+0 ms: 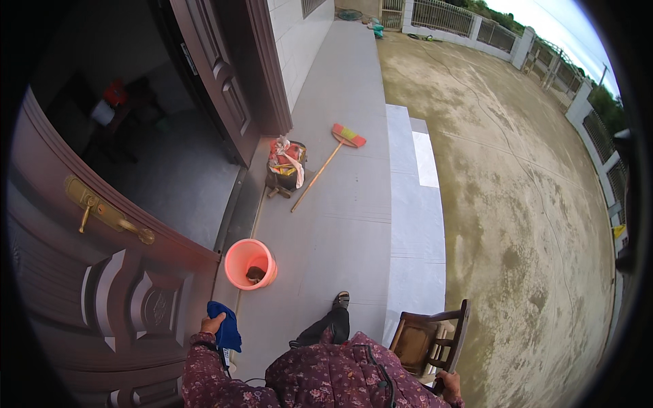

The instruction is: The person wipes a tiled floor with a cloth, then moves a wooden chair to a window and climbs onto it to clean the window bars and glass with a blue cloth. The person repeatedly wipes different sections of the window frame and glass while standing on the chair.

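My left hand (212, 323) is closed around a blue cloth (225, 327), close to the dark red paneled door (163, 285) at lower left. At lower right my right hand (448, 385) grips the back of a dark wooden chair (416, 344). A pink plastic bucket (235, 261) with a small dark object (255, 274) in it stands on the grey tiled floor, just beyond the blue cloth. Farther off, a broom (320, 171) lies on the tiles, its red and yellow head (349, 135) pointing away.
Beside the doorway is a dark bin (293, 179) full of wrappers and bags. A raised metal threshold (240, 214) edges the open doorway. Pale steps (416, 219) lead down on the right to a stained concrete yard (510, 204), crossed by a long cable and bounded by a fence.
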Demonstrator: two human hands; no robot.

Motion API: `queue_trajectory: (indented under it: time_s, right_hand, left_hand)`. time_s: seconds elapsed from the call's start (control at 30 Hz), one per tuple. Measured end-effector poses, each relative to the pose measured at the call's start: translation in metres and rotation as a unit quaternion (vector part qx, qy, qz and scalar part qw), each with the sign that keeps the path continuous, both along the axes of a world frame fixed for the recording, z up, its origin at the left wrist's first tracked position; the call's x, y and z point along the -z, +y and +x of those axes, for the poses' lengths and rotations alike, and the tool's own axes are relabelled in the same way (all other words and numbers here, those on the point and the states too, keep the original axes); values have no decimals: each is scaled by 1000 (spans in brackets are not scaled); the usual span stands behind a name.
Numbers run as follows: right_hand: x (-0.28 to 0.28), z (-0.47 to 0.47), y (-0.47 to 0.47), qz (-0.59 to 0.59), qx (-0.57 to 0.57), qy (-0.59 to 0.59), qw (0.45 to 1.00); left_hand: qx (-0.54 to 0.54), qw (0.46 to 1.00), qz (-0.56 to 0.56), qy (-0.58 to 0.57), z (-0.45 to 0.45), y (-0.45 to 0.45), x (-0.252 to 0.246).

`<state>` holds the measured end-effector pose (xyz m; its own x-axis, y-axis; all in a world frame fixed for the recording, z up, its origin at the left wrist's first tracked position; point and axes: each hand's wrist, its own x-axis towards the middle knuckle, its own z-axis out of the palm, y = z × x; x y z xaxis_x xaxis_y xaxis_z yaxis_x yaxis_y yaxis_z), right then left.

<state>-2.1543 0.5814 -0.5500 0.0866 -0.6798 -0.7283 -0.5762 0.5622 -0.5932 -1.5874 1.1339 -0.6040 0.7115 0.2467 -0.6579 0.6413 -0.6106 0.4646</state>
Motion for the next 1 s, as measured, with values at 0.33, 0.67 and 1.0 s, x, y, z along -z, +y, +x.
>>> queue_trajectory:
  time_s: [0.33,0.67,1.0]
  right_hand:
    - [-24,176,-177,-27,-24,19,999]
    - [18,357,-365,43,-30,6,999]
    - [19,480,-489,41,-39,-3,998]
  left_hand:
    - [95,988,-108,-60,270,-262,-57]
    - [-22,998,-58,24,339,-391,-70]
    - [-70,992,95,48,417,-418,-54]
